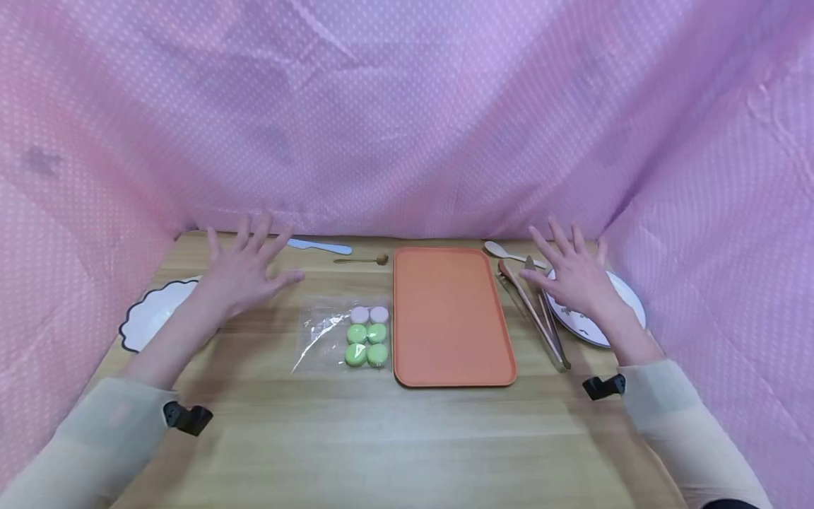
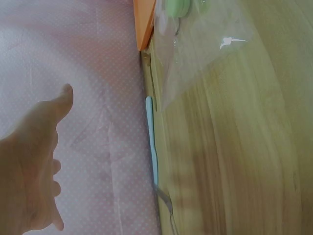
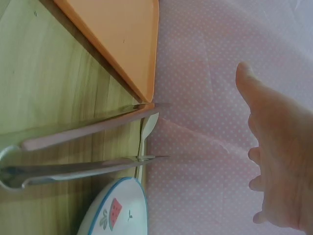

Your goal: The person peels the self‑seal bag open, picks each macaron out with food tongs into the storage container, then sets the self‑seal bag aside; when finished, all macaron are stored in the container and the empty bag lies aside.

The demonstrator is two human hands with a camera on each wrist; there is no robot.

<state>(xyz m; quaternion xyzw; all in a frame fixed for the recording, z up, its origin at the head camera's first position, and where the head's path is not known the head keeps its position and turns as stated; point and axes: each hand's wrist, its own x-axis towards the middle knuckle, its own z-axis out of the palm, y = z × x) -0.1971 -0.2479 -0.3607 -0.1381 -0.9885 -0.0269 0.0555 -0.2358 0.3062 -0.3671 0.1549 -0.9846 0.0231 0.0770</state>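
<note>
My left hand (image 1: 244, 272) hovers above the table with fingers spread and nothing in it, between a scalloped white bowl (image 1: 149, 314) and a clear plastic bag (image 1: 321, 339). In the bag's right half lie green macarons (image 1: 357, 334) and pale pink macarons (image 1: 360, 315). On the right side my right hand (image 1: 575, 276), likewise spread and holding nothing, overlaps a white plate (image 1: 626, 293) in the head view. Metal tongs (image 1: 537, 318) lie just left of that plate; the right wrist view shows their two arms apart. An orange tray (image 1: 453, 318) lies between the hands.
Along the back edge lie a light blue-handled knife (image 1: 324, 247), a small brown-tipped utensil (image 1: 359, 260) and a pale spoon (image 1: 505, 251). Pink dotted cloth (image 1: 407, 141) hangs behind the wooden table (image 1: 381, 438) and at both sides.
</note>
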